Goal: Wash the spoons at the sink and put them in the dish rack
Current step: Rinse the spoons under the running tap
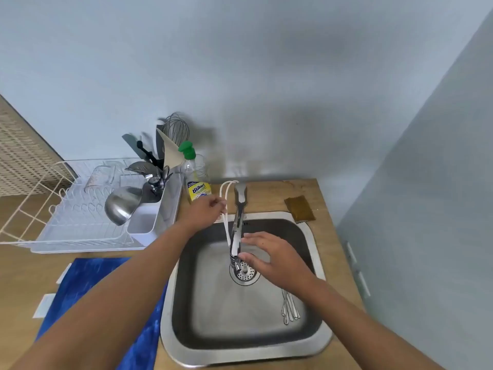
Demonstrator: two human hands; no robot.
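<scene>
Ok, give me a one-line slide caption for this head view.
Left hand at the tap, right hand open under its spout, spoons lying in the sink, dish rack waiting left.

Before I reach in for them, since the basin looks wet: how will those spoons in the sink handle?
The spoons look like thin polished metal, so probably stiff, light and slippery. They lie bunched flat on the sink floor, so likely awkward to pinch and apt to slide or clatter apart.

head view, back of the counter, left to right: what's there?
dish rack → ladle → soap bottle → left hand → faucet → sponge
</scene>
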